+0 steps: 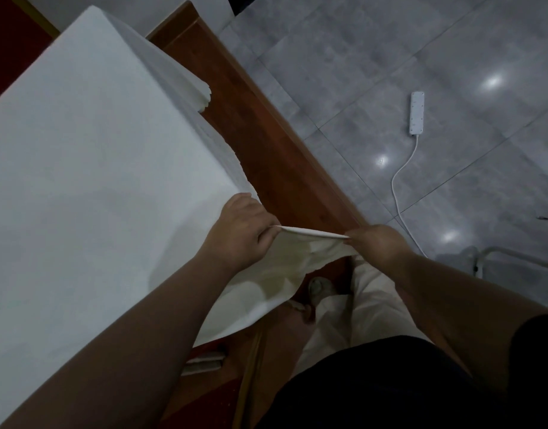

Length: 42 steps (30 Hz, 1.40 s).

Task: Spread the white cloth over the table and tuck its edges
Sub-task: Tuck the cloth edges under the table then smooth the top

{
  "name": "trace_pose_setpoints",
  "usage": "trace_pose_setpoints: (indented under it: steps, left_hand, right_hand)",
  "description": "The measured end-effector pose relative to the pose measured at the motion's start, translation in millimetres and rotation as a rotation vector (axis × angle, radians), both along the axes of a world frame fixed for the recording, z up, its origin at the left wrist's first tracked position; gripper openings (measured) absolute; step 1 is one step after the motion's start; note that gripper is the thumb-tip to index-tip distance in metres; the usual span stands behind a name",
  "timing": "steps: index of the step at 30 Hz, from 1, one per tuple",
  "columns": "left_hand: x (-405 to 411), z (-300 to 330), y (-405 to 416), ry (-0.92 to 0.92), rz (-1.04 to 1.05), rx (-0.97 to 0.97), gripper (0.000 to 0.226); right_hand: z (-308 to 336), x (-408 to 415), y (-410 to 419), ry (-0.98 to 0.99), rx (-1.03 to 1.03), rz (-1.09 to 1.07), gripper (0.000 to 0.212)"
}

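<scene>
The white cloth lies flat over the table top and fills the left half of the view. Its right side hangs over the table's edge in folds. At the near corner, my left hand and my right hand each pinch the cloth's hem. The hem is stretched taut between them, a short span apart, with loose cloth sagging below it. The table itself is hidden under the cloth.
A brown wooden platform runs along the table's right side. Beyond it is grey tiled floor with a white power strip and its cord. My legs stand close to the table's corner. A white frame stands at the right.
</scene>
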State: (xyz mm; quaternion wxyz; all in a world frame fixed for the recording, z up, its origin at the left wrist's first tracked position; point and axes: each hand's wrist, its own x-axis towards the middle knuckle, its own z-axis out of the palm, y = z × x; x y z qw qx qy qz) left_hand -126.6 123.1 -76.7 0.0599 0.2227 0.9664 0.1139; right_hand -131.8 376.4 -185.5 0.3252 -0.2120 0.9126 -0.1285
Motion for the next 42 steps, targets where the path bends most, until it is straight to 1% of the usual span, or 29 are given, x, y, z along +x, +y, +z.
trace_pose_setpoints:
  steps: [5, 10, 13, 15, 17, 19, 21, 23, 27, 29, 30, 33, 37, 42]
  left_hand:
    - [1, 0, 1, 0.012, 0.025, 0.0, 0.032]
    - [2, -3, 1, 0.042, 0.03, -0.04, 0.029]
    - [2, -2, 2, 0.037, 0.034, -0.062, 0.03]
    - [2, -2, 2, 0.032, 0.039, -0.074, 0.03]
    - [1, -2, 3, 0.025, 0.059, -0.068, 0.03]
    - [1, -1, 6, 0.024, 0.113, -0.048, 0.032]
    - [1, 0, 10, 0.011, 0.18, -0.02, 0.029]
    - [2, 5, 14, -0.036, 0.249, 0.002, 0.025]
    - [2, 9, 18, -0.091, 0.347, -0.005, 0.038]
    - [1, 11, 19, -0.124, 0.446, 0.011, 0.043]
    - [2, 12, 20, -0.138, 0.504, 0.021, 0.044]
    - [5, 14, 15, -0.177, 0.616, 0.031, 0.049]
    - [13, 21, 6, -0.181, 0.732, 0.044, 0.059]
    - [22, 31, -8, -0.194, 0.95, 0.055, 0.053]
  right_hand:
    - [-1, -2, 12, 0.007, 0.051, -0.041, 0.03]
    - [-1, -3, 21, 0.014, 0.154, 0.029, 0.033]
    - [-3, -7, 19, -0.018, 0.259, 0.087, 0.033]
    - [-5, -6, 13, -0.005, 0.292, 0.098, 0.04]
    - [-3, -7, 7, 0.036, 0.25, 0.017, 0.046]
    - [4, -9, -1, 0.054, 0.151, -0.106, 0.048]
    - [15, -13, -8, 0.019, 0.051, -0.268, 0.049]
    - [28, -17, -13, 0.005, -0.015, -0.318, 0.052]
    - [56, -26, -16, 0.052, -0.046, -0.287, 0.058]
    - [69, -34, -19, 0.083, -0.072, -0.268, 0.068]
    - [74, -39, -21, 0.098, -0.088, -0.259, 0.068]
    - [92, -56, -30, 0.132, -0.143, -0.22, 0.052]
    - [111, -78, -40, 0.103, -0.176, -0.163, 0.051]
    - [130, -108, -45, 0.106, -0.19, -0.074, 0.051]
